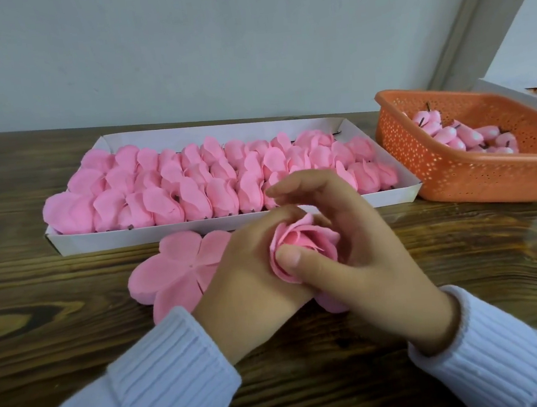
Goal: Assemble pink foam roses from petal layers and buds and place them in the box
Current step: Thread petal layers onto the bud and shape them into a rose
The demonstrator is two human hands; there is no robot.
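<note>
I had the rose (pixel 301 246) dead centre, in front of the box, caught between both hands just above the table. Its face pointed up and toward the camera, tipped a bit left, so its axis stood more upright than flat. The petals were wrapped tight round the centre. The left hand (pixel 251 271) gripped it from the left, fingers curled behind the petals. The right hand (pixel 361 243) came in from the right, its thumb (pixel 291 257) pressed onto the lower front petals and clamping them. Its index finger (pixel 280 190) arched over the top, clear of the rose. One petal (pixel 332 302) poked out under the right hand, down by the table.

Just left of the hands, a flat petal layer (pixel 175 272) lay on the table (pixel 59 341), partly under the left hand. It could have been a stack, but I couldn't count it. Behind, the box (pixel 196 225) ran long side left to right, packed with roses (pixel 192 188) in three rows, lying on their sides. At its right end, close by the corner, the orange basket (pixel 457 180) held buds (pixel 462 139), pink and white with dark stems. White ribbed sleeves (pixel 166 379) showed at the bottom and a pale wall (pixel 210 43) stood behind.
</note>
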